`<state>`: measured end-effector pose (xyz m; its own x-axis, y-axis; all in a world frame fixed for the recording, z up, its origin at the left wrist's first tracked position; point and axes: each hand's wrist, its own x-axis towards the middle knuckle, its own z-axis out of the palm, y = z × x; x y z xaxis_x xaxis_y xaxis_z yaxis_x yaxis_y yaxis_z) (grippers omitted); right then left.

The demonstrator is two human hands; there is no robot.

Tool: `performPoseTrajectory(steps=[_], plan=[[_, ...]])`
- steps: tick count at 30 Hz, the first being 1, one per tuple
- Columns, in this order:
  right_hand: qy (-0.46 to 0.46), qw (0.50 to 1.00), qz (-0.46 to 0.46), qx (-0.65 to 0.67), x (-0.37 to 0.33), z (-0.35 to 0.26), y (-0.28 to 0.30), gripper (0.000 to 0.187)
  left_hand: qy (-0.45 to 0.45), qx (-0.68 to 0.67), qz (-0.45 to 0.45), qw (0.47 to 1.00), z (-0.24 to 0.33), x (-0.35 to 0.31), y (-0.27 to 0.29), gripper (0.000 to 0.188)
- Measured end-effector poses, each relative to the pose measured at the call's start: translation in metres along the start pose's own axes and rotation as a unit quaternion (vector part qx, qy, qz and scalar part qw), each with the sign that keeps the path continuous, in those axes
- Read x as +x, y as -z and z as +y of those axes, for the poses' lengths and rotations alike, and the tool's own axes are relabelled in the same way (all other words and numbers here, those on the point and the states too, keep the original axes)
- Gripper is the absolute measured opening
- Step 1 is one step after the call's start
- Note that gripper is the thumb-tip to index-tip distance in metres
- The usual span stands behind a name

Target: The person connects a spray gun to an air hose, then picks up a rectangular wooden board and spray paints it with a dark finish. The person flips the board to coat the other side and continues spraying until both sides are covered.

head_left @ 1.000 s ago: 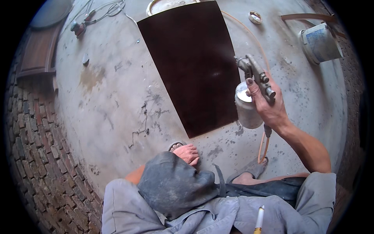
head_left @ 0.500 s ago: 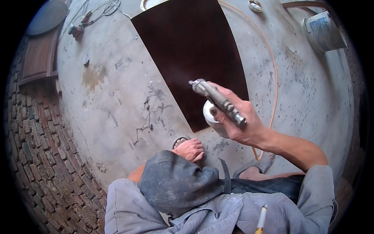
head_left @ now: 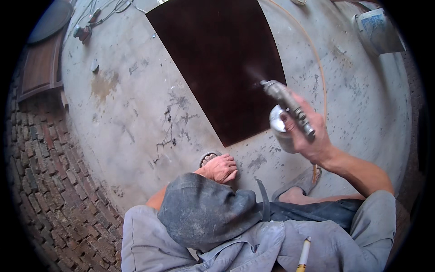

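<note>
Fingers of the left hand (head_left: 220, 168) are loosely bent beside dusty dark-grey clothing (head_left: 204, 213), above a sandalled foot (head_left: 209, 157); the palm is hidden, so whether it holds anything cannot be told. Fingers of the right hand (head_left: 317, 140) are closed around a silver metal spray gun (head_left: 290, 104), thumb along its side. Below the gun hangs a rounded metallic cup (head_left: 284, 141) with a pale, shiny top. The nozzle points up and left over a large, flat, dark brown panel (head_left: 217, 68), with a faint puff of mist at its tip. The panel is ahead of the person, its narrower-looking end nearest, over a stained grey concrete floor (head_left: 131, 104). A thin orange hose (head_left: 322, 77) curves along its right. Farther off are a white bucket with blue markings (head_left: 376, 29) at upper right, and a brown wooden piece (head_left: 42, 63) and grey cable (head_left: 118, 6) at upper left.
</note>
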<state>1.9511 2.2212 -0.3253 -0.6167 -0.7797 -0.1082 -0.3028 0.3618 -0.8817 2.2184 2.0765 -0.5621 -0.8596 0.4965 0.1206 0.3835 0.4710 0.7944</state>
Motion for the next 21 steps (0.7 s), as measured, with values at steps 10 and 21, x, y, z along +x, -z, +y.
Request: performPoseTrajectory(steps=[10,21], plan=[[0.024,0.994,-0.093,0.054,-0.012,-0.003,-0.03,0.059,0.01,0.016,-0.006,1.0,0.003,0.002,0.002,0.026],[-0.035,0.997,0.032,-0.068,-0.042,0.026,0.033,0.052,0.004,0.009,0.006,1.0,0.0,0.001,-0.002,0.024]])
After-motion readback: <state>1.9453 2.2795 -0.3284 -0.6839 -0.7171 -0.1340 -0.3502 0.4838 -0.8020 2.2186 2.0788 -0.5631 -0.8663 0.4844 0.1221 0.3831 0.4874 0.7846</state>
